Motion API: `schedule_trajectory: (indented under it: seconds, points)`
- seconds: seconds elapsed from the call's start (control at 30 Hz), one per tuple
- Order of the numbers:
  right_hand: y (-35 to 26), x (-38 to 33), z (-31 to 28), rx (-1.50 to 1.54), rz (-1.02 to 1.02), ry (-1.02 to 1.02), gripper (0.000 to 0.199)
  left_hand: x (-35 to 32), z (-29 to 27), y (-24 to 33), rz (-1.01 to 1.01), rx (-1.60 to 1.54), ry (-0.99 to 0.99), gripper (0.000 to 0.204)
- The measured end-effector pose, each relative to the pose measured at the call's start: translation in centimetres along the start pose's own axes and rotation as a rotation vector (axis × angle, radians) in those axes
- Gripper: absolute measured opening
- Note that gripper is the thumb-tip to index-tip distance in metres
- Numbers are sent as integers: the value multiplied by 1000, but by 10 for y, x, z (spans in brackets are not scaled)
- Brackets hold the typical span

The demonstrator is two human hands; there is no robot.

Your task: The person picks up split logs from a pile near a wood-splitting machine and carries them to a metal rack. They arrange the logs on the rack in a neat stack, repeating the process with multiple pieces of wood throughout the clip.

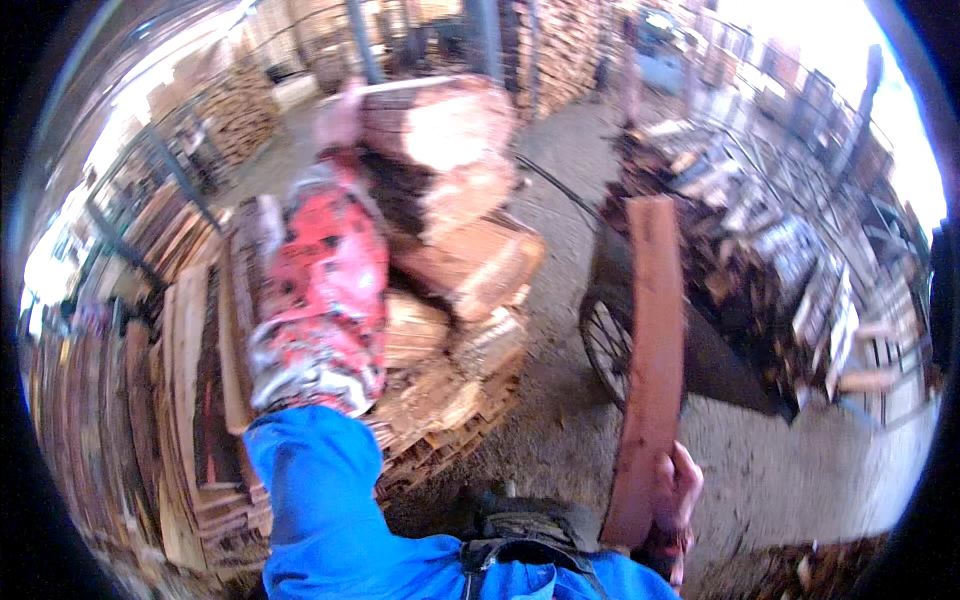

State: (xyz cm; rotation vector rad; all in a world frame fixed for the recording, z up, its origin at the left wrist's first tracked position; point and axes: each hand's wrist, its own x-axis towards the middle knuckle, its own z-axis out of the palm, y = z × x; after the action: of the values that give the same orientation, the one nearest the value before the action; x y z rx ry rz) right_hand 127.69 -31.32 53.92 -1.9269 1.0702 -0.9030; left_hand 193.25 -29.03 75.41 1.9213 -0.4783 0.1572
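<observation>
My right hand [676,490] grips a long, flat reddish-brown wooden board [652,330] near its lower end. The board stands up lengthwise in front of me, its far end over the cart. Stretched forward, my left arm wears a red and white patterned sleeve over blue. My left hand [338,118] is at the left end of a thick split log [450,125] on top of a pile; motion smears its fingers, so their grip cannot be made out. Beneath that log lie more split chunks [475,265] of pale orange wood.
A dark cart [710,350] with a spoked wheel [605,337] stands on the right, heaped with split firewood [760,235]. Upright boards [185,400] lean in rows at the left. Stacked firewood [235,110] and metal posts [485,40] rise farther back. Bare ground [560,400] runs between pile and cart.
</observation>
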Motion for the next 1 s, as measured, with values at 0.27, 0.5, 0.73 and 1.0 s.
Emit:
schedule_trajectory:
  seconds: [0.27,0.5,0.73,1.0]
  points:
    - [60,5,20,220,213,-184,24,-49,-22,7,-132,-394,-116,59]
    - [86,83,-46,318,80,-98,22,-165,-27,63,-7,-464,16,53]
    - [117,304,-84,412,-223,164,21,-330,-46,70,340,-358,202,43]
    - [163,501,-47,-183,-438,127,38,-573,-56,1,-96,-74,422,36]
